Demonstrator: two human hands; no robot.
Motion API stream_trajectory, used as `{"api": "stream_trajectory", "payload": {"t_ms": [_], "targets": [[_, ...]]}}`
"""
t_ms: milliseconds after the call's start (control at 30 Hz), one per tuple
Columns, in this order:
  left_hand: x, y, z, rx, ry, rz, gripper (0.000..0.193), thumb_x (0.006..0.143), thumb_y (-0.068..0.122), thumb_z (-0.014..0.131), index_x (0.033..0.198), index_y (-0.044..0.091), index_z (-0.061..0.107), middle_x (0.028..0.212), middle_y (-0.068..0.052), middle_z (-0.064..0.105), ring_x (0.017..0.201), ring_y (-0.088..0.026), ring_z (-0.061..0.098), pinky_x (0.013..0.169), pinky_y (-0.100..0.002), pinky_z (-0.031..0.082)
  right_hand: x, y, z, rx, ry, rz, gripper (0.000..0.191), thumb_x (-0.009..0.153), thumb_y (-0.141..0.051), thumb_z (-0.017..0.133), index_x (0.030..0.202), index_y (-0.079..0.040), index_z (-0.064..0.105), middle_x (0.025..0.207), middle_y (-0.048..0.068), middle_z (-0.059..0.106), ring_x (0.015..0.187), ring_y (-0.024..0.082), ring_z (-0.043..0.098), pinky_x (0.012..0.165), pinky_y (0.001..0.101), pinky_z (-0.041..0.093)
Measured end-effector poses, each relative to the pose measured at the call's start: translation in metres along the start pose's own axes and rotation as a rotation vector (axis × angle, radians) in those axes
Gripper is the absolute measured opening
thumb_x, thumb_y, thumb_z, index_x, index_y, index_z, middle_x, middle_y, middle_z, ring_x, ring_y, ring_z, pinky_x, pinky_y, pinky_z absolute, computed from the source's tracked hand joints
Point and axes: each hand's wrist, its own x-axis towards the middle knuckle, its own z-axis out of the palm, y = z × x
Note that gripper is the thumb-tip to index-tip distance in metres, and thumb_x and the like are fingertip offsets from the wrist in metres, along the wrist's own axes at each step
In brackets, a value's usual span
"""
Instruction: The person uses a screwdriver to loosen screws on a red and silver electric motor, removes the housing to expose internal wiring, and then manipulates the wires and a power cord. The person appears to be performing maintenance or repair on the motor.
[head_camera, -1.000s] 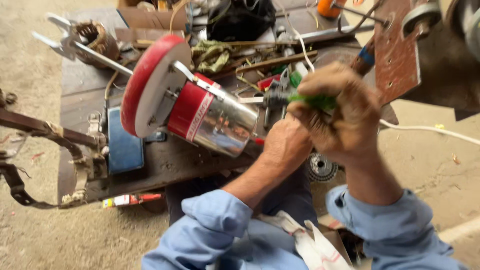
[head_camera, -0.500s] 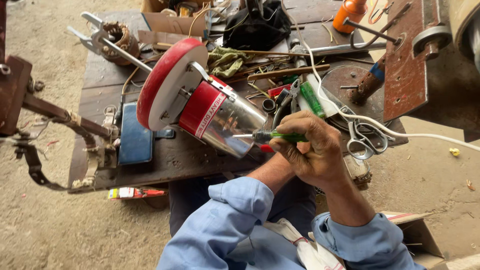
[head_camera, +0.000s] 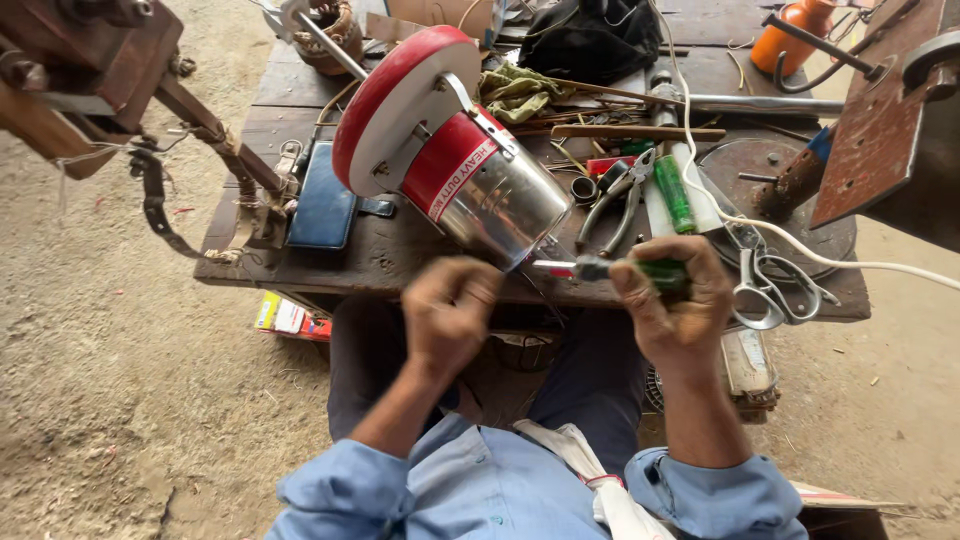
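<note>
A red and silver electric motor (head_camera: 470, 185) with a round red-rimmed flange lies tilted on the dark wooden table (head_camera: 400, 255). My right hand (head_camera: 678, 310) grips a green-handled screwdriver (head_camera: 610, 268), held level with its tip pointing left at the motor's silver end. My left hand (head_camera: 448, 312) is a closed fist just below that silver end, apart from the right hand. I see nothing in the fist; thin wires hang near it. Both my sleeves are light blue.
Pliers (head_camera: 618, 200), a second green-handled tool (head_camera: 675, 192), scissors (head_camera: 768, 288) and a white cable (head_camera: 860, 262) lie right of the motor. A dark flat case (head_camera: 322, 205) sits left of it. Behind are a black bag (head_camera: 590, 40), an orange oil can (head_camera: 798, 30) and rusty machine parts (head_camera: 880, 130).
My hands, clasped together around the screwdriver at the motor's end, have come apart. The left now sits as a fist on the left; the right keeps the screwdriver.
</note>
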Motion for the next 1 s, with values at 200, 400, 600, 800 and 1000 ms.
{"api": "stream_trajectory", "payload": {"t_ms": [200,400,600,800,1000], "targets": [[0.070,-0.033,-0.048,-0.436,0.134,-0.624,0.049,0.100,0.041,0.062,0.135,0.008,0.058,0.127,-0.008,0.068,0.114,-0.018,0.066,0.092,-0.034,0.057,-0.008,0.016,0.029,0.143,-0.169,0.122,0.029,0.094,-0.018,0.083,0.113,-0.006,0.065,0.095,-0.001,0.068,0.081,0.002,0.061,0.066,0.0170,0.051],[0.096,-0.033,-0.031,-0.685,0.072,-0.563,0.062,0.096,0.048,0.063,0.143,0.009,0.053,0.129,-0.007,0.066,0.112,-0.020,0.067,0.091,-0.040,0.056,0.011,0.023,0.043,0.195,-0.237,0.194,0.029,0.091,-0.017,0.080,0.112,-0.006,0.064,0.121,0.004,0.067,0.095,0.006,0.067,0.074,0.0201,0.059],[0.107,-0.039,-0.022,-0.715,0.174,-0.368,0.042,0.103,0.030,0.066,0.131,-0.001,0.065,0.123,-0.007,0.072,0.112,-0.016,0.066,0.101,-0.029,0.052,0.014,0.029,0.051,0.342,-0.279,0.367,0.035,0.091,-0.017,0.080,0.118,-0.005,0.062,0.111,0.003,0.068,0.092,0.007,0.067,0.072,0.0205,0.059],[0.108,-0.014,-0.026,-0.415,0.217,-0.192,0.027,0.108,0.022,0.068,0.113,-0.004,0.074,0.105,-0.008,0.073,0.097,-0.014,0.062,0.090,-0.029,0.049,0.029,0.037,0.049,0.547,-0.157,0.442,0.035,0.093,-0.023,0.078,0.118,-0.004,0.062,0.094,0.007,0.072,0.085,0.016,0.071,0.076,0.0292,0.060],[0.121,0.021,-0.015,0.309,0.201,-0.062,0.026,0.103,0.026,0.069,0.106,0.000,0.074,0.100,-0.017,0.076,0.093,-0.026,0.070,0.084,-0.038,0.054,0.049,0.044,0.044,0.767,-0.002,0.783,0.040,0.094,-0.038,0.072,0.111,-0.004,0.061,0.088,0.009,0.071,0.076,0.020,0.069,0.068,0.0372,0.059]]}}
